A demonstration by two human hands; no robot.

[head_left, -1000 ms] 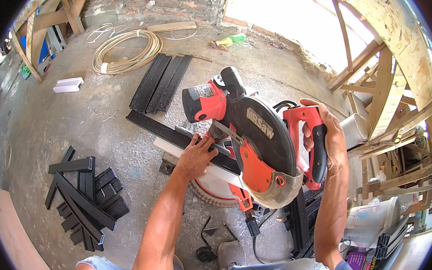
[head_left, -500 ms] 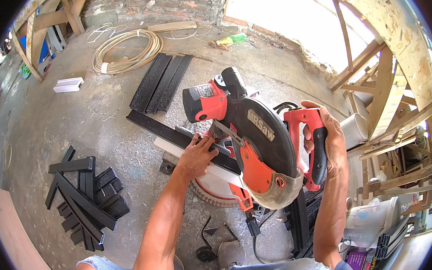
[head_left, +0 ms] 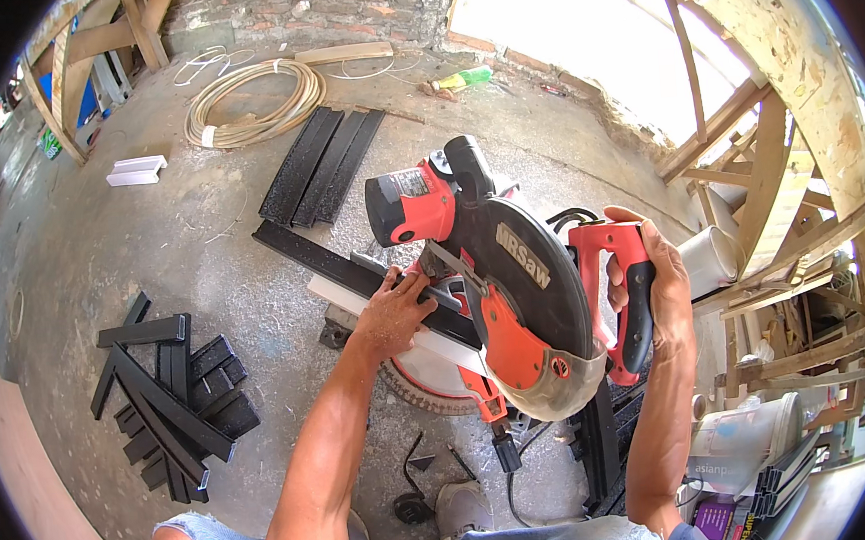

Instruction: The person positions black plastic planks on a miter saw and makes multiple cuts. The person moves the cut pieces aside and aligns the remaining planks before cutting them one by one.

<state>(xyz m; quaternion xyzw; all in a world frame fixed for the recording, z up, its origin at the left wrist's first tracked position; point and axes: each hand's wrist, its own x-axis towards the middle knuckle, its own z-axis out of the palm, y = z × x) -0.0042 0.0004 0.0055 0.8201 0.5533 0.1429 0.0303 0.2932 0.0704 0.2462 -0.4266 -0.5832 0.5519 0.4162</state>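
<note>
Two hands of ours are on the saw (head_left: 527, 253) at the middle of the frame. Our right hand (head_left: 668, 279) has its fingers clamped round the red-and-black handle (head_left: 641, 306), the fingertips showing through its loop, which seems to give us control of the saw's head. Our left hand (head_left: 393, 311) lies over the black bar (head_left: 322, 262), its fingers slightly apart near the saw's inner metal parts; we judge it is there to steady the bar, though we cannot tell whether the thumb closes underneath. The bar slants from left of centre toward the saw, with a white strip (head_left: 346, 296) along its near edge, probably lying so to back it.

The orange guard (head_left: 513, 340) and its cloudy lower cover stand in the way, hiding the bar's far end from us. Above the bar lie black channels (head_left: 335, 166), then a coiled hose (head_left: 200, 119). At left, black pieces (head_left: 163, 361) cross in a loose pile. Near our shoes, at the bottom centre, sit a tape measure (head_left: 412, 508) and a cable (head_left: 511, 493). A white bucket (head_left: 740, 439) and timber props (head_left: 767, 171) crowd the right side.
</note>
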